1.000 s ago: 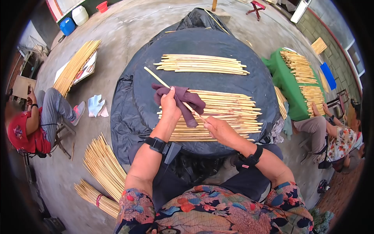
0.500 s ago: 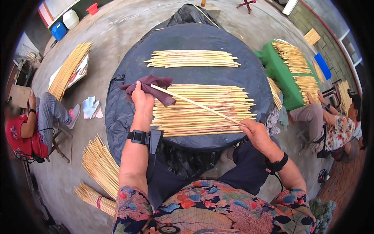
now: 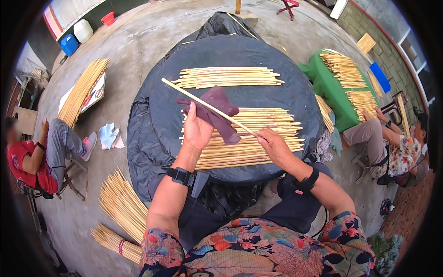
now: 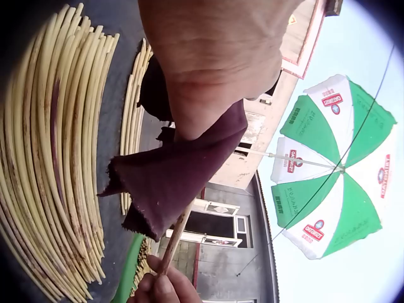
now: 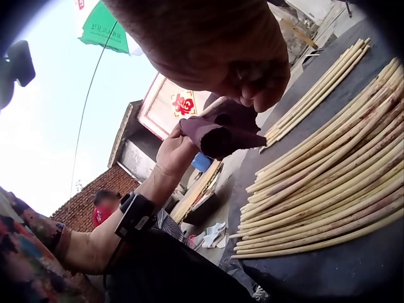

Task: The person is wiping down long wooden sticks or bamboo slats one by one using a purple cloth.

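Observation:
My left hand (image 3: 197, 130) is palm up with its thumb extended, its fingers hidden by a purple cloth (image 3: 216, 111) draped over them. A pale stick (image 3: 203, 102) lies diagonally across the cloth, its far end past my thumb. My right hand (image 3: 276, 147) pinches the stick's near end. Beneath the cloth and hands, a wide row of sticks (image 3: 258, 150) lies on the dark-covered round table (image 3: 161, 124). Farther back is a smaller row (image 3: 230, 77). In the left wrist view, the cloth (image 4: 183, 167) hangs below my left hand (image 4: 214, 57).
Stick bundles (image 3: 121, 203) lie on the floor at left. Seated people are at the far left (image 3: 34, 161) and right (image 3: 397, 152), beside a white board (image 3: 98, 90) and a green-covered table (image 3: 318, 69) with more sticks. Bunched fabric (image 3: 323, 147) is at the table's right edge.
Since half a second ago, both hands have come closer together. The stick now extends across the cloth past my left thumb, and the left palm has turned up with a looser hold.

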Tool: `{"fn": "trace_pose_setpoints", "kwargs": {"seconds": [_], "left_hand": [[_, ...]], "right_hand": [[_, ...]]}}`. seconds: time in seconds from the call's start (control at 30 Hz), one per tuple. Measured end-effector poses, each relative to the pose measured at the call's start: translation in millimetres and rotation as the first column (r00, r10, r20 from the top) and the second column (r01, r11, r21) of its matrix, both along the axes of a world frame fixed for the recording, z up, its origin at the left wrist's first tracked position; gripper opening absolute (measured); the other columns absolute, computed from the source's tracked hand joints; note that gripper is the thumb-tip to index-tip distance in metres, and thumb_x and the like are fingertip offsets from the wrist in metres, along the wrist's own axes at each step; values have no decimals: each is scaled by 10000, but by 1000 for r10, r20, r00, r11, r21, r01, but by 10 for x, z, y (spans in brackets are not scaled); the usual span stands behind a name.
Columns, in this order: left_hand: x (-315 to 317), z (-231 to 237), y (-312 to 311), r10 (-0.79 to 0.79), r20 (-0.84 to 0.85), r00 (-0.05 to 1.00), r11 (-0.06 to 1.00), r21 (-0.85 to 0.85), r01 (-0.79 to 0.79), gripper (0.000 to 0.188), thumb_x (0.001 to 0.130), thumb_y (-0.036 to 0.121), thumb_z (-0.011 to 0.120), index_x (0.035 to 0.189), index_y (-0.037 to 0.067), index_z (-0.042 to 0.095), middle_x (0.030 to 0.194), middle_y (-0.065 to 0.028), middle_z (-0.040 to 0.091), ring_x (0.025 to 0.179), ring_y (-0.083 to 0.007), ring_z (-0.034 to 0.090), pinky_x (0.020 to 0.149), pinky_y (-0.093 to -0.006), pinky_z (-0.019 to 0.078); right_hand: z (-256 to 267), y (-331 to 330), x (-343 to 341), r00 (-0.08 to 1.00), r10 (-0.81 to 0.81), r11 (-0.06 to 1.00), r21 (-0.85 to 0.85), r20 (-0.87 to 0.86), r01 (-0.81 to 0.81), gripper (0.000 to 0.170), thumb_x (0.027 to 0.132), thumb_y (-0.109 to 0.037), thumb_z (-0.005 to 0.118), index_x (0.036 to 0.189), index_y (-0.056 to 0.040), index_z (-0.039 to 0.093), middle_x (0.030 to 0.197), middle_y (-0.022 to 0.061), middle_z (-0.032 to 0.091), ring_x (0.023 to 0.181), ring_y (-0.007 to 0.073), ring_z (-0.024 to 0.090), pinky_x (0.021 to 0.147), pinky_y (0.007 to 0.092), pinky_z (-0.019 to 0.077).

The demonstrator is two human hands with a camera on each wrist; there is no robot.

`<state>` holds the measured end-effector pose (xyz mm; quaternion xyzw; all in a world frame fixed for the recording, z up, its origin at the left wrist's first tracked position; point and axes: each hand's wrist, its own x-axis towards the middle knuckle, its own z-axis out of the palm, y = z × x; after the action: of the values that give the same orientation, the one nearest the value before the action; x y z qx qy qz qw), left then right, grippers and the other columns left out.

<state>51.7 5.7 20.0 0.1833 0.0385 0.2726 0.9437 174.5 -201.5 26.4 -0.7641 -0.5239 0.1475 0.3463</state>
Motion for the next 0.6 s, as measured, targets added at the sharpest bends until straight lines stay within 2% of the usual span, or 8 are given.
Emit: {"fn": "trace_pose_setpoints", "kwargs": {"seconds": [0.03, 0.1, 0.17, 0.23, 0.33, 0.47, 0.57, 0.6], "left_hand": [[1, 2, -13, -15, -8, 1000, 1000, 3, 15, 475, 922, 341, 326, 1236, -16, 338, 1269, -139, 405, 1175, -280, 383, 998, -415, 281], [37, -84, -18, -14, -19, 1000, 1000, 5, 14, 456, 921, 334, 340, 1226, -3, 356, 1255, -132, 421, 1163, -274, 397, 990, -418, 289], [58, -167, -45, -9, -77, 997, 999, 30, 11, 415, 917, 306, 369, 1201, 3, 387, 1223, -120, 454, 1134, -264, 427, 977, -415, 307], [51, -164, -94, -2, -85, 996, 999, 53, 6, 327, 910, 251, 409, 1135, 15, 437, 1164, -97, 498, 1082, -251, 470, 942, -417, 351], [78, -161, -170, 47, -198, 979, 998, 57, -37, 214, 897, 191, 448, 1011, 12, 480, 1073, -98, 537, 1006, -244, 519, 868, -421, 426], [115, -289, -173, 142, -266, 954, 987, 109, -116, 241, 894, 191, 451, 981, -32, 477, 942, -159, 578, 868, -253, 583, 794, -396, 483], [152, -401, -146, 186, -323, 928, 982, 103, -161, 228, 893, 177, 449, 981, -31, 479, 933, -153, 582, 860, -253, 584, 773, -389, 492], [161, -393, -145, 183, -324, 928, 982, 102, -159, 228, 893, 177, 449, 981, -31, 479, 933, -153, 582, 860, -253, 584, 773, -389, 492]], "right_hand": [[-19, 71, -35, 1000, 1, 1000, 0, 0, -1, 187, 814, -62, 496, 991, -8, 529, 879, 176, 534, 844, 343, 517, 727, 370, 413], [-55, 215, -114, 978, -24, 999, -36, -205, 17, 177, 801, -50, 514, 971, -5, 531, 858, 172, 542, 819, 333, 527, 706, 369, 417], [-37, 349, -159, 967, -12, 999, -42, -253, 1, 179, 790, -48, 530, 964, -6, 529, 803, 160, 553, 768, 333, 541, 672, 368, 423], [101, 475, -234, 841, -171, 963, -267, -513, 33, 155, 779, -54, 551, 926, -9, 530, 768, 155, 561, 738, 337, 551, 649, 363, 428], [66, 598, -268, 900, -91, 986, -165, -427, 22, 134, 776, -67, 565, 884, -10, 509, 745, 167, 561, 715, 353, 550, 629, 372, 428], [-102, 625, -345, 969, 39, 995, -84, -243, -61, 171, 781, -99, 573, 859, -8, 451, 753, 209, 554, 724, 397, 538, 613, 415, 420], [-58, 589, -380, 977, 45, 989, -127, -208, -72, 164, 787, -102, 565, 860, -14, 448, 757, 215, 554, 740, 405, 536, 616, 432, 415], [-90, 576, -361, 989, 96, 994, -44, -110, -101, 153, 806, -124, 544, 869, -21, 451, 741, 217, 553, 728, 411, 534, 610, 443, 412]]}}
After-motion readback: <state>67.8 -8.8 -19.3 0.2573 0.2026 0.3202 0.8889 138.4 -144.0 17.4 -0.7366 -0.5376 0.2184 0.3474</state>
